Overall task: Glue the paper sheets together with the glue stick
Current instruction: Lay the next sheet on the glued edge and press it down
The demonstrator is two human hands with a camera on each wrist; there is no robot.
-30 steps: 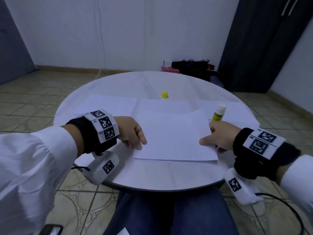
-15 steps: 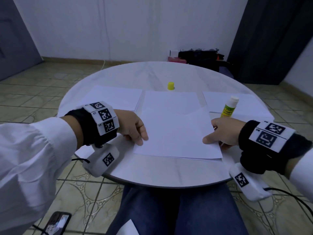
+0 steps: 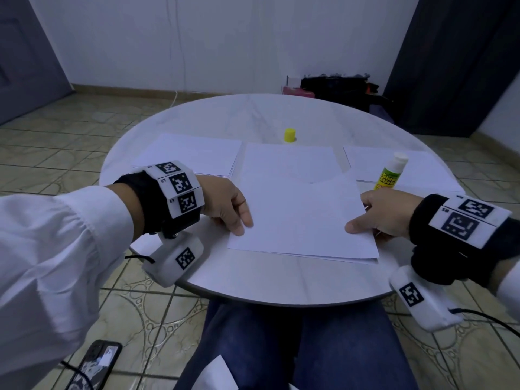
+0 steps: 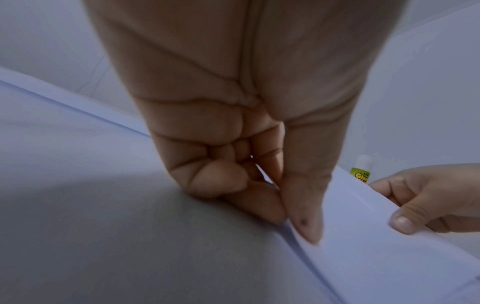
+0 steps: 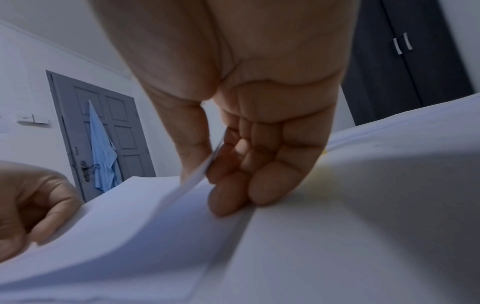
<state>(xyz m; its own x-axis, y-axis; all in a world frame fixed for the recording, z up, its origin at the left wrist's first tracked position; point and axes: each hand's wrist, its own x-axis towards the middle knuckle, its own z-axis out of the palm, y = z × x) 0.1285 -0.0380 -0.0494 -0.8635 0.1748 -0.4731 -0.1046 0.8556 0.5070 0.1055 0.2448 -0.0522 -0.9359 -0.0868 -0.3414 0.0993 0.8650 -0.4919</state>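
Holding: both hands pinched one white sheet over the round counter (image 3: 253, 280), seen from the head view
Counter: white and round, it carried everything below
Top sheet (image 3: 301, 218): it lay above another sheet at the near middle, its side edges lifted slightly
Far sheets: one paper stack (image 3: 194, 153) lay at the far left, one sheet (image 3: 289, 161) at the middle, one sheet (image 3: 422, 167) at the far right
Left hand (image 3: 228, 206): its grip was clamped on the top sheet's left edge, thumb above
Right hand (image 3: 385, 215): its grip was clamped on the right edge, thumb above, fingers beneath
Glue stick (image 3: 391, 173): uncapped and upright, just beyond the right hand
Yellow cap (image 3: 289, 135): upright beyond the middle sheet
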